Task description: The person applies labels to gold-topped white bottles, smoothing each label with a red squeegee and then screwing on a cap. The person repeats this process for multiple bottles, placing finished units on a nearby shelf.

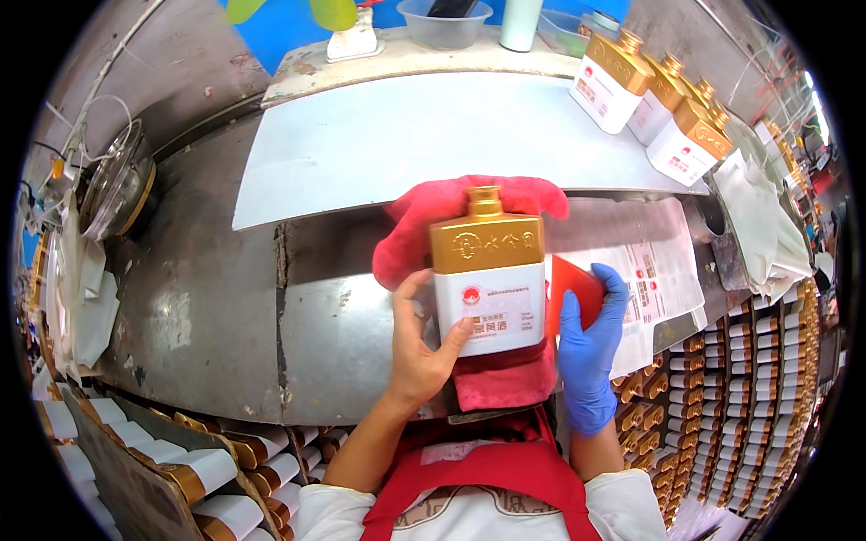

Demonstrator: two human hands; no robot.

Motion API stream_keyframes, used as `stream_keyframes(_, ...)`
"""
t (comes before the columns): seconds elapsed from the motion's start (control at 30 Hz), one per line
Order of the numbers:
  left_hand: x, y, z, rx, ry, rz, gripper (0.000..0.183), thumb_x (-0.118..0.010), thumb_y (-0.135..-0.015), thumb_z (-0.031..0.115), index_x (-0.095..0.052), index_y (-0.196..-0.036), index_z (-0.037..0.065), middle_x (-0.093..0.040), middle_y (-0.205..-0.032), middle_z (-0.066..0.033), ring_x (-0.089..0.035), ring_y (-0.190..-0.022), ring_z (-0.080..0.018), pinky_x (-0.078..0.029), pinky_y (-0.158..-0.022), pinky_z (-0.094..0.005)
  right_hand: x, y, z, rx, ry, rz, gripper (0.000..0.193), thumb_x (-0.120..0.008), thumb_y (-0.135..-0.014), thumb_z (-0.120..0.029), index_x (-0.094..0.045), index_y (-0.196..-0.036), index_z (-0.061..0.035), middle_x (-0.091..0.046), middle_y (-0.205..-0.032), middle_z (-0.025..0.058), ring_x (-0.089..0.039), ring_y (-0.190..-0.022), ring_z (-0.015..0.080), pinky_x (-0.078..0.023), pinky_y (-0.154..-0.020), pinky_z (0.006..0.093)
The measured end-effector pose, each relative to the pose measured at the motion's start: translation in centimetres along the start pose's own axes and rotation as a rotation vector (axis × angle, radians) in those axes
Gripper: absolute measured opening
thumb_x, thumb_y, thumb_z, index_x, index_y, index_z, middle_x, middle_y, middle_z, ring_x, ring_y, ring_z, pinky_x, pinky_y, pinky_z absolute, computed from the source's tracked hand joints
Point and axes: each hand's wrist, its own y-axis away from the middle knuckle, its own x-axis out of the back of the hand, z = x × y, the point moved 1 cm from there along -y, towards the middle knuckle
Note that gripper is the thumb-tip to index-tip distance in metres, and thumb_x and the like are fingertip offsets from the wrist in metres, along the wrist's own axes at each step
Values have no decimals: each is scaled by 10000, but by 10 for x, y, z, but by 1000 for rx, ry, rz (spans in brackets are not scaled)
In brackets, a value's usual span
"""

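I see the left hand gripping a gold-and-white bottle, the gloved right hand pinching a red sheet.

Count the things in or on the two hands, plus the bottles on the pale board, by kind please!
Bottles: 5 (1 in the left hand, 4 on the pale board)
Red flat piece in the right hand: 1
Blue glove: 1
Total: 7

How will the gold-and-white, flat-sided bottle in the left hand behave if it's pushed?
The gold-and-white, flat-sided bottle is probably stiff: its face shows no dent under the bare left hand's thumb. The shiny gold top may be slippery. Flat sides suggest sliding or tipping rather than rolling.
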Motion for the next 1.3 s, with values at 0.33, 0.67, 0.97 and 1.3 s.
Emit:
stream_keyframes(0.33, 25, 5, -8, 1, 214, -1, 619, -542, -928, 301, -255, -1384, -4, -414, -1320, -135, -443, -1215, -242, -350, -1017, -382, -3, 11, -29, 936, 237, -742, 399, -688, -669, -28, -676, -1008, -237, -653, -902, 26, -585, -791, 215, -486, -668, 359)
stream_keyframes(0.67, 26, 15, -7, -340, -302, -33, 681, -608, -880, 340, -314, -1350, -55, -391, -1362, -198, -420, -1233, -298, -292, -1051, -404, 12, -39, -16, 869, 167, -577, 302, -681, -629, 3, -647, -865, -182, -663, -892, 5, -605, -785, 216, -455, -734, 353)
stream_keyframes(0.97, 18, 38, -3, -695, -889, -235, 436, -728, -766, 408, -607, -1109, 169, -429, -1260, -190, -430, -1177, -332, -364, -994, -509, 32, -47, -10, 791, 176, -388, 285, -715, -621, -19, -670, -856, -174, -666, -882, -22, -598, -740, 188, -475, -705, 351)
stream_keyframes(1.3, 31, 55, -9, -690, -960, -182, 452, -735, -768, 397, -554, -1086, 133, -476, -1201, -227, -479, -1097, -377, -399, -934, -528, 38, -45, -4, 744, 18, -408, 386, -704, -601, 45, -648, -935, -141, -662, -855, 29, -621, -716, 205, -479, -611, 330)
